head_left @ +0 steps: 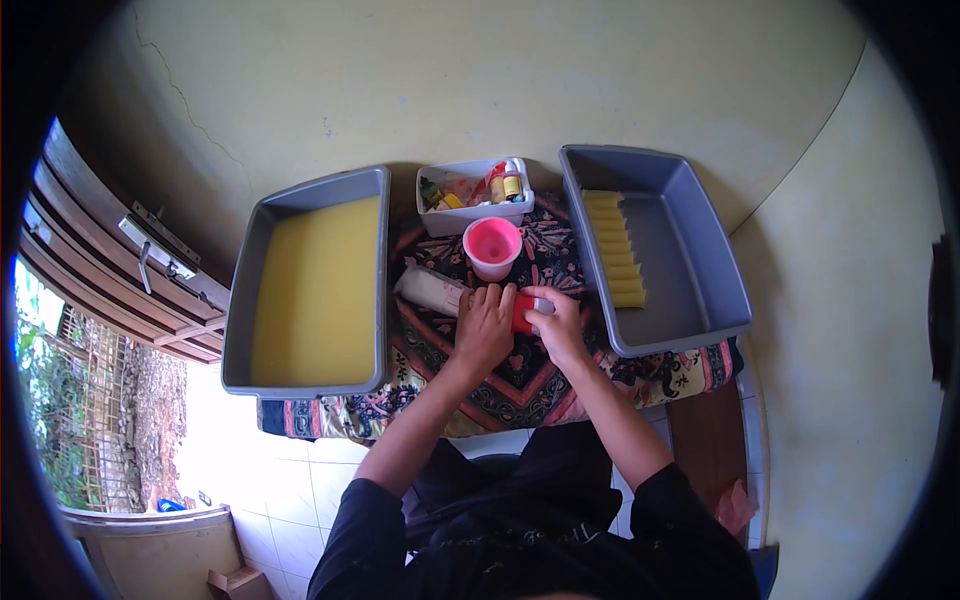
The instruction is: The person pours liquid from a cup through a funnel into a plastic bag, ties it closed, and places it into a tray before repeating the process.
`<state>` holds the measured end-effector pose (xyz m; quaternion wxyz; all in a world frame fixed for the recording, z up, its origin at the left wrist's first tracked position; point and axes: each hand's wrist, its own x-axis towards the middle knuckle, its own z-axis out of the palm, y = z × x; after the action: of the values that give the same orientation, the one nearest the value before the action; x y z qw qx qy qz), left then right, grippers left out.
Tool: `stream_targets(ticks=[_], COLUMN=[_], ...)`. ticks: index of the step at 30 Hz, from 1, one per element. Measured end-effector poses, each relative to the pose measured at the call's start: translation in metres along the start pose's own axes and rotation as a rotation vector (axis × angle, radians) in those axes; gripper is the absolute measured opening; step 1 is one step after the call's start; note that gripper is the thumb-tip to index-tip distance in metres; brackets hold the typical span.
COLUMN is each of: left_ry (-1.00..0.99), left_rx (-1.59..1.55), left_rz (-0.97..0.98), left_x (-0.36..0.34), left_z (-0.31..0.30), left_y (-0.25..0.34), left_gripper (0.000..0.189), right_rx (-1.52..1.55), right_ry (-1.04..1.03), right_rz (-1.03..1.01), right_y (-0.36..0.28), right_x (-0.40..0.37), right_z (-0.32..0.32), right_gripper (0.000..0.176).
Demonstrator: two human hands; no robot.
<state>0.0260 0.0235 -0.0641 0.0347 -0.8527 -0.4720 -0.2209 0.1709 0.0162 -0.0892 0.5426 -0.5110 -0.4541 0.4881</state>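
A whitish, translucent cylinder (432,289), perhaps a bottle, lies slanted over the patterned cloth. My left hand (486,322) is wrapped over its right part. Beside it, my right hand (556,322) has its fingers closed around a red piece (522,313) at the cylinder's right end, which looks like a cap. Fingers hide where the two parts meet. Just behind my hands stands a white cup (491,268) with a pink funnel (493,242) set in its mouth.
On the left, a grey tub (381,300) holds a flat yellow mass. The right grey tub (690,250) contains several yellow rolls (612,250) along its left side. A white basket (475,216) at the back holds small bottles (512,183). A patterned cloth (520,385) covers the table.
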Motion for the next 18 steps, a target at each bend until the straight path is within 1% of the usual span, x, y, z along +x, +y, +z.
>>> stream_targets(ticks=[1, 3, 4, 5, 6, 7, 9, 11, 12, 15, 16, 18], left_ry=[-0.001, 0.041, 0.038, -0.086, -0.212, -0.212, -0.275, -0.255, -0.234, -0.199, -0.199, -0.102], left_rx=[-0.004, -0.237, -0.238, -0.199, -0.159, -0.157, -0.11, -0.1, -0.095, -0.081, -0.082, -0.085], left_rz=[0.002, 0.069, 0.071, 0.044, 0.017, 0.017, -0.066, -0.08, -0.098, -0.123, -0.125, -0.13], left_x=[-0.001, 0.001, 0.0, -0.001, -0.002, -0.004, -0.008, -0.01, -0.012, -0.013, -0.014, -0.016], left_z=[0.0, -0.005, -0.006, -0.006, -0.01, -0.011, -0.015, -0.016, -0.015, -0.012, -0.012, -0.015], left_y=[-0.002, -0.016, -0.028, -0.043, -0.051, -0.054, -0.057, -0.059, -0.059, -0.056, -0.054, -0.048], left_gripper=[0.04, 0.045, 0.045, 0.052, 0.059, 0.059, 0.056, 0.056, 0.055, 0.058, 0.058, 0.06], right_rx=[-0.197, -0.248, -0.316, -0.383, -0.381, -0.344, -0.302, -0.324, -0.323, -0.534, -0.535, -0.625], right_ry=[0.047, 0.058, 0.067, 0.073, 0.071, 0.055, 0.042, 0.048, 0.049, 0.064, 0.062, 0.102], right_rz=[-0.125, -0.143, -0.165, -0.19, -0.19, -0.166, -0.142, -0.2, -0.198, -0.36, -0.36, -0.425], right_y=[0.006, 0.014, 0.016, 0.017, 0.016, 0.016, 0.016, 0.016, 0.016, 0.01, 0.006, -0.001], right_x=[0.002, 0.001, -0.001, -0.002, -0.003, -0.004, -0.004, -0.004, -0.005, -0.005, -0.007, -0.014], right_z=[-0.006, -0.014, -0.014, -0.014, -0.012, -0.009, -0.002, 0.004, 0.005, 0.004, 0.003, -0.002], right_gripper=[0.03, 0.031, 0.031, 0.03, 0.03, 0.03, 0.031, 0.032, 0.032, 0.04, 0.04, 0.041])
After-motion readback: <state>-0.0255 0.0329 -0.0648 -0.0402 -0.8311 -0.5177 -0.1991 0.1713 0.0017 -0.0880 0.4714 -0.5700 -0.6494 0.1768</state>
